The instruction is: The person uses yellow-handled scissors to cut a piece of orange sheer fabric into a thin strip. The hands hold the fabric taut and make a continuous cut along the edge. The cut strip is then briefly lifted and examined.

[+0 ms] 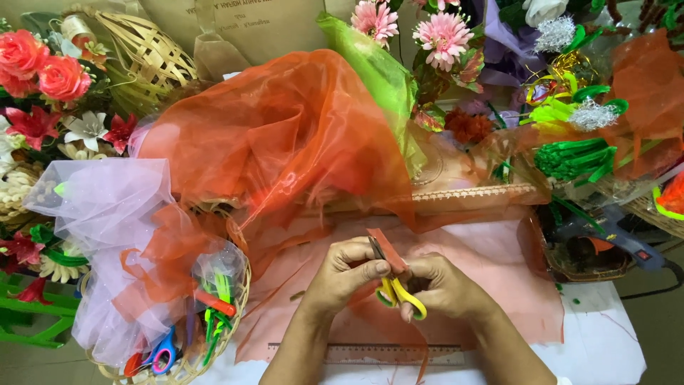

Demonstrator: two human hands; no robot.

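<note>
Fingers of the left hand [347, 271] pinch a small orange fabric strip [387, 249] just above the yellow-handled scissors [399, 292], which the right hand [445, 285] grips, blades meeting the strip over the orange organza sheet [499, 271].

left hand [344, 274]: bare, no glove, no ring seen | right hand [445, 286]: bare, no glove | forearms: bare, no sleeves in view | fingers [360, 249]: short nails

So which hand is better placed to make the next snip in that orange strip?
Probably the right hand: its fingers sit in the yellow handles of the scissors, blades at the folded orange strip. The left hand pinches the strip, steadying it.
</note>
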